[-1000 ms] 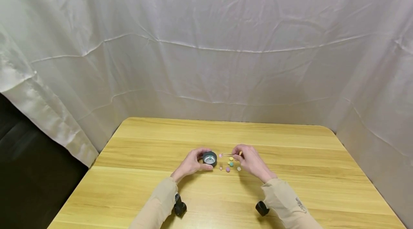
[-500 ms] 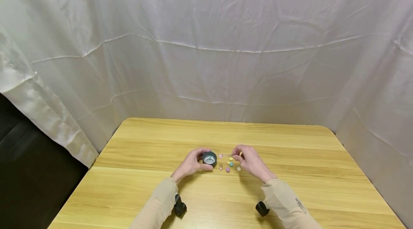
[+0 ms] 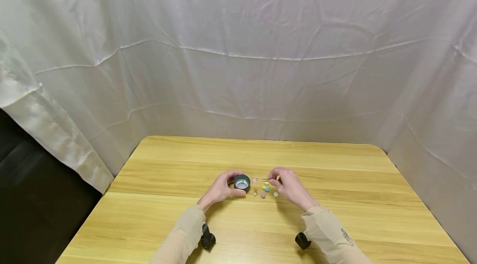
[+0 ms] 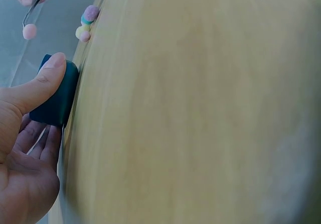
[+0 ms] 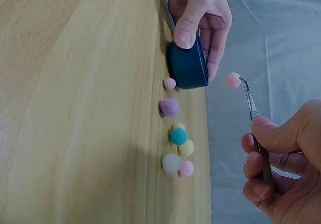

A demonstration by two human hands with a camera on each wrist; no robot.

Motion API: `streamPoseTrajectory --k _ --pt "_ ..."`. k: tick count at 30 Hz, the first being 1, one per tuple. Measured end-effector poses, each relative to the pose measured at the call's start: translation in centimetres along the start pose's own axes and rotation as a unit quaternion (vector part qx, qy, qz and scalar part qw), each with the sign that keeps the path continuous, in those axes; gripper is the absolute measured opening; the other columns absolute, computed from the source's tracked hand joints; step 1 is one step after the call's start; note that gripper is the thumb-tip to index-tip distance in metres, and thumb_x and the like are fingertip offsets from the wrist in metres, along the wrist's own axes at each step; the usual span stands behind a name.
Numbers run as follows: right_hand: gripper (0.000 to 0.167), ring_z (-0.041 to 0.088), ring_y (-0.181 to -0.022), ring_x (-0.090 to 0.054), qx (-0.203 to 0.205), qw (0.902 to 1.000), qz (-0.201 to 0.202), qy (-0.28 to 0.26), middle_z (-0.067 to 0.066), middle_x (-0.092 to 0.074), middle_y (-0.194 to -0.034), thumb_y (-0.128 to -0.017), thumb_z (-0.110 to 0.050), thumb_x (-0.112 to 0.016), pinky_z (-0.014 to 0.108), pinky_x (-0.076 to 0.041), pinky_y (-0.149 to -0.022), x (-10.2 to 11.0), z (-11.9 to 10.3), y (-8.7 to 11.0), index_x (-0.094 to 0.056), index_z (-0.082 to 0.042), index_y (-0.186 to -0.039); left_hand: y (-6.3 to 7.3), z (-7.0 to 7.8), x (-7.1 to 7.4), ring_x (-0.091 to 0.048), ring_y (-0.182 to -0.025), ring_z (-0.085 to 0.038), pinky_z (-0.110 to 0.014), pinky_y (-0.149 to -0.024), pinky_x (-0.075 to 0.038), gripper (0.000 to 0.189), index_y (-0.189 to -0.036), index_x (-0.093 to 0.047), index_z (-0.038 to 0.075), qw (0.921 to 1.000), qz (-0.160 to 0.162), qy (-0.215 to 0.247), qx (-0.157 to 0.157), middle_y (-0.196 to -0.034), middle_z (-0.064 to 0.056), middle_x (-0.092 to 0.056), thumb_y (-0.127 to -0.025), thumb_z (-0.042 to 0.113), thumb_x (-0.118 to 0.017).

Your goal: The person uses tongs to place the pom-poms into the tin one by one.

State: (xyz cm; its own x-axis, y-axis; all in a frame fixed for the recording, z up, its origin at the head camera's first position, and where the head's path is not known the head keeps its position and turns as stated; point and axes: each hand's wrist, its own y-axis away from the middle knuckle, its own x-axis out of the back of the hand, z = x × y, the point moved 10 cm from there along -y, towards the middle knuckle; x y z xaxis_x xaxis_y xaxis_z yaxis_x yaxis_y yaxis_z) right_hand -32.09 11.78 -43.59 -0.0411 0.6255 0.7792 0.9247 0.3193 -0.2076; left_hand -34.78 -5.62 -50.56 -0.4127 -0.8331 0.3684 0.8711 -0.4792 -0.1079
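My left hand point(image 3: 220, 188) holds a small dark teal round cup point(image 5: 187, 66) at the table, thumb on its near side and fingers behind. In the head view the cup's inside looks silvery, with a bit of teal in it. My right hand point(image 3: 288, 185) pinches bent-tip tweezers point(image 5: 251, 103). Their tips grip a pink pom-pom point(image 5: 232, 80), raised above the table just right of the cup. Below lie loose pom-poms: a small pink one point(image 5: 170, 84) by the cup, a purple one point(image 5: 169, 107), a teal one point(image 5: 178, 136), a yellow one point(image 5: 186, 147) and a white one point(image 5: 172, 162).
Another pink pom-pom point(image 5: 186, 168) lies beside the white one. The wooden table point(image 3: 167, 214) stretches around both hands, with a pale curtain point(image 3: 238, 82) hanging behind it. Black wrist devices point(image 3: 208, 239) show under both sleeves.
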Motion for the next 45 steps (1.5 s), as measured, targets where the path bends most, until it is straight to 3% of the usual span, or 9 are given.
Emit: streamPoseTrajectory --k 12,31,45 --pt "0.004 0.006 -0.067 -0.052 -0.004 1.0 -0.004 -0.006 0.003 -0.068 -0.084 -0.092 -0.003 -0.07 0.018 -0.043 -0.057 -0.19 0.05 0.07 -0.068 0.0 -0.094 0.01 0.05 0.01 -0.063 -0.119 -0.041 -0.054 -0.104 -0.05 0.06 -0.135 -0.056 -0.006 1.0 -0.001 0.0 -0.006 -0.13 -0.027 -0.063 -0.082 0.003 -0.082" --pt "0.006 0.004 -0.064 -0.051 0.02 0.9998 -0.005 -0.005 0.005 -0.069 -0.085 -0.095 -0.002 -0.065 0.018 -0.043 -0.056 -0.5 -0.21 0.18 -0.068 -0.003 -0.09 0.08 0.0 -0.04 -0.062 -0.12 -0.041 -0.055 -0.104 -0.05 0.06 -0.136 -0.055 -0.006 1.0 -0.001 0.004 -0.002 -0.131 -0.027 -0.062 -0.082 0.003 -0.081" --pt "0.005 0.007 -0.066 -0.052 0.01 0.9999 -0.008 -0.006 0.006 -0.069 -0.086 -0.095 -0.002 -0.065 0.018 -0.044 -0.056 -0.48 0.11 0.2 -0.068 0.0 -0.093 0.14 0.13 -0.01 -0.062 -0.121 -0.042 -0.055 -0.105 -0.05 0.061 -0.136 -0.055 -0.006 1.0 0.001 0.004 0.0 -0.131 -0.027 -0.062 -0.082 0.002 -0.082"
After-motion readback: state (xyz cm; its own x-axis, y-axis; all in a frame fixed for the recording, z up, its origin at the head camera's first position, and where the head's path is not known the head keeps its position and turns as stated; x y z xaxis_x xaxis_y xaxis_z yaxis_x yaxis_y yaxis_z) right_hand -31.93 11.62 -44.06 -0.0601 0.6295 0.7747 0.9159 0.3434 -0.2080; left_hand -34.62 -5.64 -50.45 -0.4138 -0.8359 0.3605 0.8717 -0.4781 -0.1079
